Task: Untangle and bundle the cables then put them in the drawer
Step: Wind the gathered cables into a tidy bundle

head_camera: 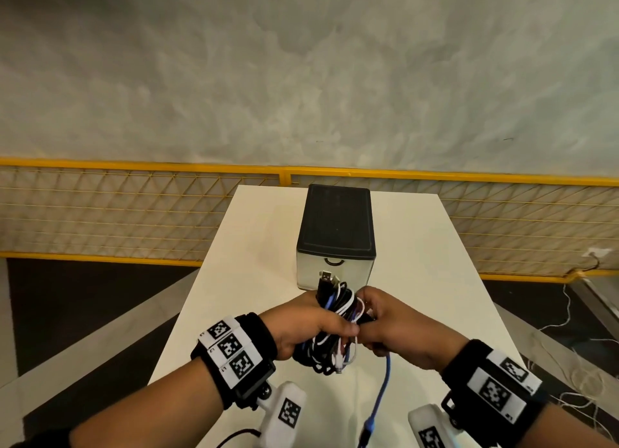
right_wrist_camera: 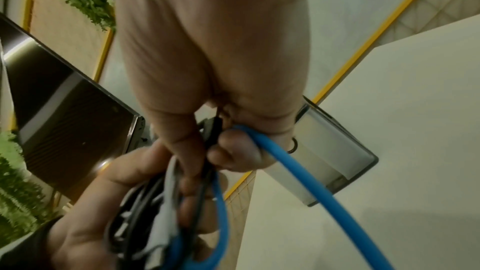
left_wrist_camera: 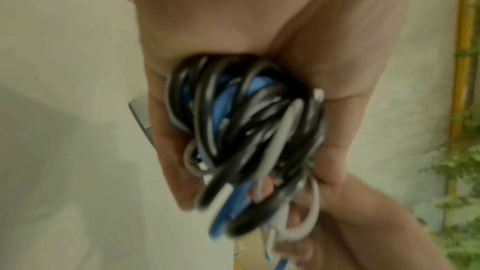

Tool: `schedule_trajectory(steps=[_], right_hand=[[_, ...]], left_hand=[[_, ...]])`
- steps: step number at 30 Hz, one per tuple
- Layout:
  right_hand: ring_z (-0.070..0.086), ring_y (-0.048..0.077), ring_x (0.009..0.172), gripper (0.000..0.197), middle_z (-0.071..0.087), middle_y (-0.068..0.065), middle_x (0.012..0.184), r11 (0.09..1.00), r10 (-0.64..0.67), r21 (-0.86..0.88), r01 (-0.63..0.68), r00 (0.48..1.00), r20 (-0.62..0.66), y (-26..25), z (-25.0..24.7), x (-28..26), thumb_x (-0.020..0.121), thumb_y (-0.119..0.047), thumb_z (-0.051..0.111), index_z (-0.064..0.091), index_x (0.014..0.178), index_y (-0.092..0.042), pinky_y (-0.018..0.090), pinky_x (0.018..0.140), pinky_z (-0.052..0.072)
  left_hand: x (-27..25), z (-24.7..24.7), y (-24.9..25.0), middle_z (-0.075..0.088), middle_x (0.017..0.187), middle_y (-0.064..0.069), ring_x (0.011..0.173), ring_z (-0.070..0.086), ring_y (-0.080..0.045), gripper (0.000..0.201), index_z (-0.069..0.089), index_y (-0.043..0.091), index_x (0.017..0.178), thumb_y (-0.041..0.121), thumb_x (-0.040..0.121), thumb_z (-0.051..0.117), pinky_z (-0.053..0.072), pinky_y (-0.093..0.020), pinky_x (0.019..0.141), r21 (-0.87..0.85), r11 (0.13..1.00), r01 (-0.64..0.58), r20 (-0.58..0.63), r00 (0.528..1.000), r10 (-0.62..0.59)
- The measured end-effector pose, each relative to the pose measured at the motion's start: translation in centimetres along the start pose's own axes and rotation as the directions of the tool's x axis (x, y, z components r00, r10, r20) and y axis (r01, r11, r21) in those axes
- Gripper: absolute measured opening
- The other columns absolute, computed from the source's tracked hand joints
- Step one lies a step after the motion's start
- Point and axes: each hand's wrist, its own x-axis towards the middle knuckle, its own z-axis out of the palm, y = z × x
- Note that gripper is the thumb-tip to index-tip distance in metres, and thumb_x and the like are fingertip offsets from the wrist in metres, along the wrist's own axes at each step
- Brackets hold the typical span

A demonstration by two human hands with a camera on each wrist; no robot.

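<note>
A bundle of black, white and blue cables [head_camera: 335,327] is held above the white table [head_camera: 254,280], just in front of the drawer box. My left hand [head_camera: 311,330] grips the bundle [left_wrist_camera: 244,134] around its middle. My right hand [head_camera: 385,323] is curled on the bundle's right side and holds the loose blue cable [head_camera: 382,390], which hangs down toward me. In the right wrist view the blue cable [right_wrist_camera: 298,174] runs out from under my curled fingers [right_wrist_camera: 239,151]. A USB plug [head_camera: 325,276] sticks up from the bundle's top.
The small drawer box [head_camera: 336,233] has a black top and a clear front with a ring handle [head_camera: 335,261]; its drawer looks closed. A yellow mesh fence [head_camera: 134,210] runs behind the table. Thin white cords [head_camera: 569,317] lie on the floor at right.
</note>
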Motion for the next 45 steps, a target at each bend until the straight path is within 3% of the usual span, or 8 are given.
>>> schedule_trajectory(steps=[10,17,25,30,34,37,42,45], right_hand=[[0.059,0.022,0.076,0.066,0.058,0.020,0.103,0.987,0.080,0.139,-0.076,0.997,-0.023,-0.6,0.4,0.5,0.076,0.022,0.040,0.044,0.125,-0.021,0.031,0.061,0.047],[0.069,0.028,0.078,0.079,0.066,0.025,0.103,0.995,-0.002,0.096,0.017,0.987,-0.159,-1.3,0.7,0.8,0.077,0.014,0.062,0.033,0.133,-0.034,0.036,0.069,0.057],[0.059,0.021,0.056,0.020,0.064,0.014,0.076,0.996,0.091,0.006,-0.093,0.952,-0.293,-0.3,0.4,0.4,0.090,-0.025,0.066,0.059,0.099,-0.008,0.034,0.058,0.048],[0.060,0.014,0.065,0.021,0.066,0.004,0.076,0.991,-0.107,0.020,0.131,0.884,-0.456,-0.6,1.3,0.7,0.095,-0.022,0.060,0.068,0.086,-0.005,0.031,0.059,0.052],[0.072,0.029,0.088,0.020,0.074,0.015,0.092,0.965,-0.126,0.136,0.225,0.851,-0.510,-1.2,2.0,1.2,0.096,-0.020,0.059,0.071,0.086,-0.008,0.048,0.072,0.060],[0.073,0.029,0.088,0.025,0.076,0.011,0.091,0.965,-0.166,0.096,0.244,0.851,-0.498,-1.5,2.7,1.1,0.100,-0.024,0.051,0.074,0.091,-0.020,0.055,0.081,0.058],[0.066,0.008,0.108,0.025,0.071,-0.018,0.111,0.978,-0.135,0.113,0.175,0.945,-0.298,-1.9,3.7,0.6,0.098,-0.053,0.042,0.061,0.113,-0.054,0.038,0.092,0.053],[0.062,0.011,0.118,0.043,0.065,-0.017,0.125,0.964,-0.058,0.252,0.088,0.991,-0.122,-1.8,3.2,0.3,0.088,-0.070,0.038,0.055,0.124,-0.053,0.051,0.100,0.044]], left_hand=[[0.7,0.2,-0.6,0.075,0.098,-0.006,0.096,0.071,-0.019,0.036,0.070,0.010,0.110,-0.004,0.078,0.075,0.055,-0.031,0.086,0.025,0.992,-0.126,0.006,0.992,0.126],[1.2,-0.1,-0.5,0.071,0.080,-0.004,0.076,0.068,-0.017,0.026,0.071,0.006,0.093,-0.006,0.070,0.075,0.054,-0.028,0.072,0.101,0.976,-0.191,-0.156,0.966,0.205],[1.3,-1.6,0.6,0.061,0.060,0.003,0.062,0.060,-0.018,0.033,0.067,0.022,0.059,-0.009,0.071,0.066,0.048,-0.028,0.062,0.061,0.980,-0.190,-0.298,0.933,0.200],[1.6,-0.9,-0.2,0.061,0.069,-0.010,0.061,0.061,-0.021,0.019,0.072,0.008,0.084,-0.006,0.076,0.062,0.050,-0.028,0.059,-0.142,0.984,-0.111,-0.235,0.969,0.076],[1.7,-0.4,0.0,0.070,0.081,-0.018,0.071,0.069,-0.028,0.028,0.072,0.004,0.102,-0.008,0.080,0.059,0.057,-0.035,0.064,-0.236,0.960,-0.150,-0.192,0.976,0.105],[2.1,0.1,0.1,0.073,0.090,-0.018,0.082,0.072,-0.028,0.025,0.071,0.002,0.104,-0.006,0.082,0.064,0.057,-0.035,0.071,-0.225,0.946,-0.234,-0.240,0.954,0.179],[2.5,0.8,-0.1,0.073,0.088,-0.011,0.085,0.071,-0.023,0.015,0.071,0.004,0.099,0.000,0.087,0.063,0.055,-0.031,0.072,-0.175,0.940,-0.294,-0.288,0.928,0.236],[2.5,0.6,-0.2,0.070,0.084,-0.015,0.079,0.069,-0.026,0.016,0.069,0.000,0.097,0.002,0.081,0.070,0.054,-0.033,0.071,-0.169,0.944,-0.283,-0.276,0.933,0.230]])
